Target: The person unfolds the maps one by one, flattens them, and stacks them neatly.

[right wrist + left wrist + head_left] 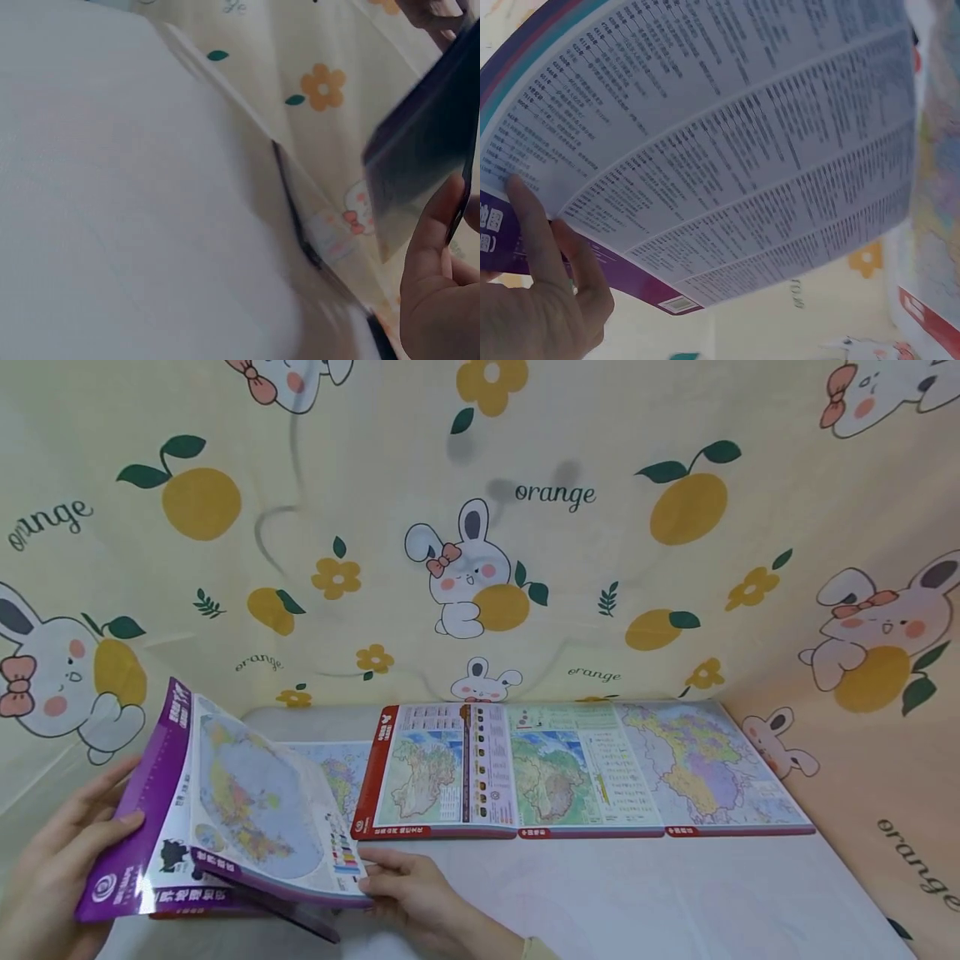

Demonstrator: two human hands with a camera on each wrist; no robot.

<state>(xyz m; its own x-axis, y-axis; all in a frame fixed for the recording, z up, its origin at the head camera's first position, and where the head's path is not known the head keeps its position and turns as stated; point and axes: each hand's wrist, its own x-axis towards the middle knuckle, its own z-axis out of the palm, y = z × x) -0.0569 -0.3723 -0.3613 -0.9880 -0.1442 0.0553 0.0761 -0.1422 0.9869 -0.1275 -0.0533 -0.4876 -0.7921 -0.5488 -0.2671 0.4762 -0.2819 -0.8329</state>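
Note:
A purple-edged folding map (pixel 258 793) is held up at the left of the head view, tilted and partly unfolded, its front panel showing a world map. My left hand (pixel 56 872) grips its purple left edge, thumb on the front. At the lower right corner of the front panel, my right hand (pixel 420 889) pinches the edge between thumb and fingers. The left wrist view shows the map's back (pixel 727 157), covered in columns of small print, with the left fingers (pixel 536 232) against it. In the right wrist view the right hand (pixel 439 292) holds a dark-looking panel.
A red-edged folding map (pixel 585 777) lies spread across the white table (pixel 637 893), reaching left behind the purple one. A cream cloth (pixel 360 468) printed with rabbits and oranges rises behind the table and along its right side.

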